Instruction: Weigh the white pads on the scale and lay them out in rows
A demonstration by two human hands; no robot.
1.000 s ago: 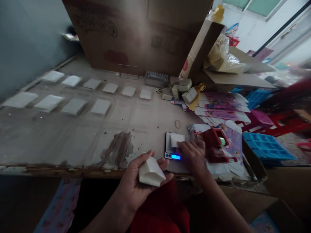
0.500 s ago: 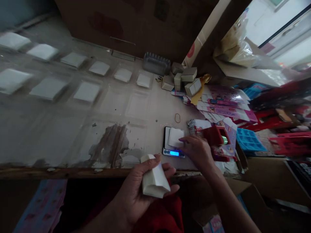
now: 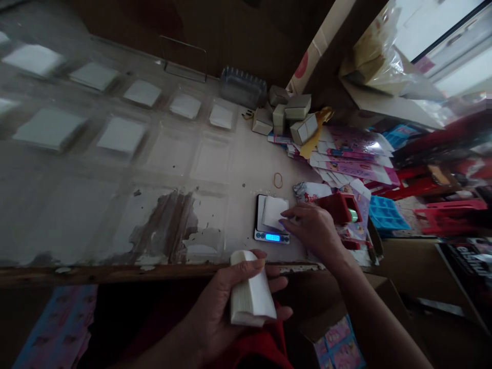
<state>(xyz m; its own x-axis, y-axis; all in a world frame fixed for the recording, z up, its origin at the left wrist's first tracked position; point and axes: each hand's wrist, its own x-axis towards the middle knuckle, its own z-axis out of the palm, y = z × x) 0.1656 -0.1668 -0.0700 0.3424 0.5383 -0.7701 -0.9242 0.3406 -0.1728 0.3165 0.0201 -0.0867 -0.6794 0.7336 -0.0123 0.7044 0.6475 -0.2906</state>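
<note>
A thick stack of white paper sheets (image 3: 253,294) lies in my left hand (image 3: 226,292), the thumb pressed over its top and the fingers behind it. On the table, a small digital scale (image 3: 259,218) with a lit blue display bears a thinner pile of white sheets (image 3: 274,211). My right hand (image 3: 317,230) reaches to that pile from the right, thumb and forefinger at its right edge. Clear trays holding white sheets, such as this white pile (image 3: 221,116), stand in rows to the left and back.
Bundled card blocks (image 3: 298,106) and a clear plastic box (image 3: 243,87) stand at the back. Right of the scale are a red tape dispenser (image 3: 340,207), pink printed cartons (image 3: 357,159) and a blue tray (image 3: 388,212). A rubber band (image 3: 278,180) lies behind the scale.
The view has shifted slightly. The stack in my left hand is turned a little and its layered side shows more. Digits now show on the scale's display. My right hand stays at the pile.
</note>
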